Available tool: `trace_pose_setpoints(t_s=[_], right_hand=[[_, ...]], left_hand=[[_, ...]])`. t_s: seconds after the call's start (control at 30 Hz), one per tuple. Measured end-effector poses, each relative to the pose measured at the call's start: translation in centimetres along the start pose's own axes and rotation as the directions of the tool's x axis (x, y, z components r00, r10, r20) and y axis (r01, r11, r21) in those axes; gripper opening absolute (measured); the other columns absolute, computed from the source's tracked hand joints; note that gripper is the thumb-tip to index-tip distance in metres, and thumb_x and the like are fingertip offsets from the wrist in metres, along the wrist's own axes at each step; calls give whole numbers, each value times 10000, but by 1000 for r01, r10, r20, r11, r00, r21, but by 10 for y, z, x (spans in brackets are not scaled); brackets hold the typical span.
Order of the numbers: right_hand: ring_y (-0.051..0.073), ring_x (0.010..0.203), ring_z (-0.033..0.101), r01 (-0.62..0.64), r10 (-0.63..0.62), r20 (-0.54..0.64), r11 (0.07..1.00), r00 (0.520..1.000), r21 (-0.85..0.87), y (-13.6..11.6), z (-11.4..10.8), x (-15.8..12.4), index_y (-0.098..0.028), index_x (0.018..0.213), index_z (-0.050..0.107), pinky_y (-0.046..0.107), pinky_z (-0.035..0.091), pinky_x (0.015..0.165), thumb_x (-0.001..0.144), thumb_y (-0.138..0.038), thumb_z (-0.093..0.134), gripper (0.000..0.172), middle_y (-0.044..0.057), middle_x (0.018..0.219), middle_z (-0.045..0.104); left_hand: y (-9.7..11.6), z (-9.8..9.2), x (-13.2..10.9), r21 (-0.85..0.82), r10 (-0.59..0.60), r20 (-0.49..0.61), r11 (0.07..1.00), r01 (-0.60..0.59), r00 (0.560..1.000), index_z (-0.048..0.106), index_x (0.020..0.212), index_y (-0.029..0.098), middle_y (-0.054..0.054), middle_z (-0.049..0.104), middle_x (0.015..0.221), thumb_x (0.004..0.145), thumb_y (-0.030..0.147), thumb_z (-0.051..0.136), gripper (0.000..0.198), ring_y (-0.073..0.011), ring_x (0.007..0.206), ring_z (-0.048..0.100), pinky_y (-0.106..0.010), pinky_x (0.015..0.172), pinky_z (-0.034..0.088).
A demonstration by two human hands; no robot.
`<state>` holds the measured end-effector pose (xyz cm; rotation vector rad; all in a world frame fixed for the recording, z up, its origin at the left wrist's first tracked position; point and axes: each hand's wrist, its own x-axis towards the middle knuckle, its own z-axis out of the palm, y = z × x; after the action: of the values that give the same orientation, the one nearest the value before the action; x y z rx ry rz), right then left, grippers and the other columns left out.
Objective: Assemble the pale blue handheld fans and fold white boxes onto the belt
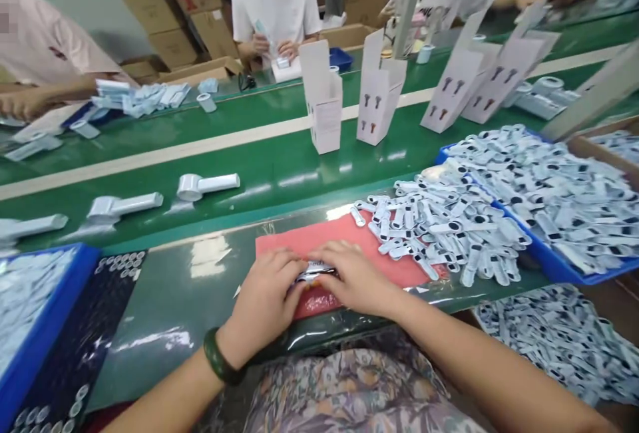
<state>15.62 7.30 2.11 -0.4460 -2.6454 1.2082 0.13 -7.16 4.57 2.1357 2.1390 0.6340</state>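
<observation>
Well, I am watching from far off through the head camera. My left hand (267,290) and my right hand (357,279) hold one small shiny piece (317,267) together, with fingers and thumbs curled around it. The piece is over the red mat (387,269), but I can't tell if they touch. The mat lies on the green worktop (170,313). To the right is a big heap of pale blue parts (439,223), some on the mat. Beside the heap, a blue tray (562,268) is full of more. Past the mat, three white things with handles (126,206) lie on a green belt (274,183), and four open white boxes (327,120) stand up. Across the belt, I see a person in a white shirt (277,7).
</observation>
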Motion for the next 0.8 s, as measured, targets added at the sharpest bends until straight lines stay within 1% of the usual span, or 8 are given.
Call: trace_pose_setpoints(t_s=[0.13, 0.23, 0.3, 0.4, 0.53, 0.6, 0.67, 0.8], right_hand=[[253, 1179, 542, 30, -29, 9, 999, 1000, -38, 0, 4, -6, -214, 1350, 582, 449, 396, 1027, 981, -248, 631, 374, 66, 1258, 636], [257, 1159, 545, 33, -35, -25, 995, 999, -95, 0, 9, -9, -222, 1339, 588, 445, 407, 996, 988, -237, 617, 352, 64, 1238, 643], [260, 1158, 543, 40, -46, -47, 992, 998, -116, 1, 11, -9, -228, 1344, 584, 444, 412, 988, 992, -238, 608, 353, 63, 1235, 643], [259, 1171, 545, 57, -62, -37, 992, 997, -113, 3, 9, -10, -227, 1362, 566, 446, 417, 1006, 1001, -248, 594, 362, 65, 1252, 637], [278, 1161, 552, 89, -86, 34, 988, 996, -122, 3, 6, -10, -196, 1332, 575, 460, 431, 1010, 992, -259, 607, 347, 87, 1238, 637], [286, 1135, 553, 109, -102, 55, 985, 993, -134, 5, 9, -9, -207, 1304, 588, 476, 435, 992, 987, -244, 605, 319, 85, 1230, 635], [287, 1124, 550, 112, -107, 45, 985, 993, -133, 8, 14, -7, -227, 1308, 582, 488, 431, 979, 992, -225, 584, 316, 77, 1244, 631], [276, 1141, 549, 80, -80, 2, 992, 997, -93, 11, 17, -5, -243, 1334, 567, 481, 416, 987, 993, -206, 565, 343, 66, 1266, 635]], left_hand=[[4, -1, -1, 7, 8, 16, 1000, -8, 1000, 590, 1164, 159, -122, 663, 1176, 950, 154, 566, 215, -313, 1136, 590, -529, 985, 506], [6, -1, 0, -17, -2, 18, 1000, 2, 1000, 606, 1102, 170, -106, 665, 1136, 941, 143, 578, 166, -294, 1065, 604, -502, 939, 514], [6, -1, 0, -18, 0, 28, 1000, 1, 1000, 611, 1093, 163, -109, 661, 1131, 939, 143, 579, 159, -294, 1066, 598, -496, 939, 505], [6, -4, 1, -21, -9, 89, 1000, 11, 996, 613, 1122, 150, -119, 661, 1143, 941, 164, 585, 183, -303, 1124, 577, -502, 999, 473], [9, -13, 2, 25, -20, 179, 1000, 16, 984, 611, 1163, 151, -128, 656, 1165, 923, 209, 636, 248, -304, 1136, 571, -491, 1030, 457], [10, -14, 2, 78, -21, 194, 997, 5, 981, 614, 1161, 152, -122, 660, 1150, 896, 184, 656, 271, -294, 1103, 584, -468, 1006, 474], [9, -13, 4, 116, -34, 199, 993, 11, 979, 624, 1132, 153, -107, 670, 1109, 869, 153, 668, 267, -280, 1049, 599, -435, 960, 495], [9, -10, 7, 110, -49, 196, 994, 27, 979, 639, 1062, 159, -87, 673, 1036, 862, 142, 666, 202, -264, 982, 602, -404, 898, 503]])
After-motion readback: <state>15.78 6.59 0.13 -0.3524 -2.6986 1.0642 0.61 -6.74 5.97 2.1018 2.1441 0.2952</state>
